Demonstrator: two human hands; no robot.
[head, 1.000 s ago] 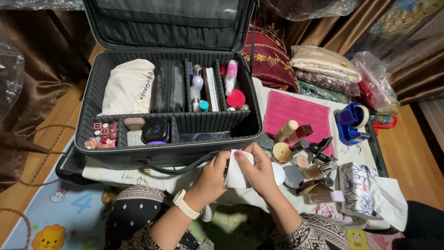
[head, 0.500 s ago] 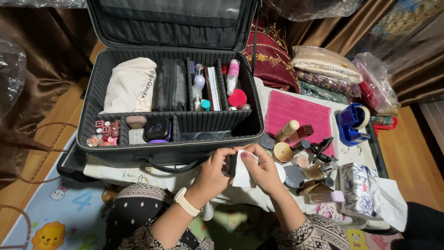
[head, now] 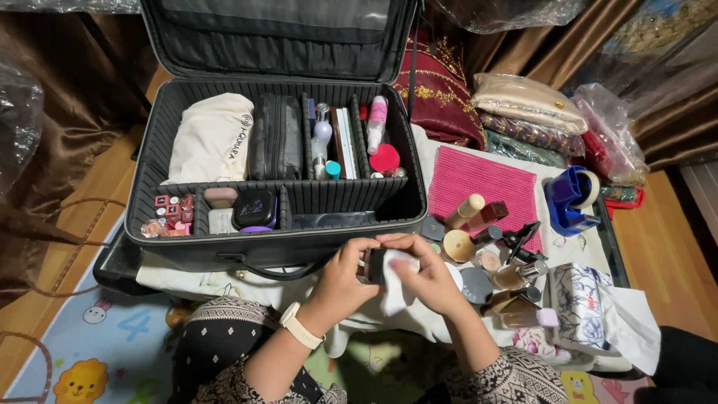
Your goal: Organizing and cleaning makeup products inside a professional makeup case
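Near the front edge of the open black makeup case (head: pixel 277 187), we see the left hand (head: pixel 340 280) clamped on a small dark compact (head: pixel 374 263), fingers curled tight to steady it, while the right hand (head: pixel 430 278) pinches a soft white tissue (head: pixel 394 288) against it. Smooth round lids and slim tubes lie to the right beside a pink textured mat (head: pixel 490 179), close within reach
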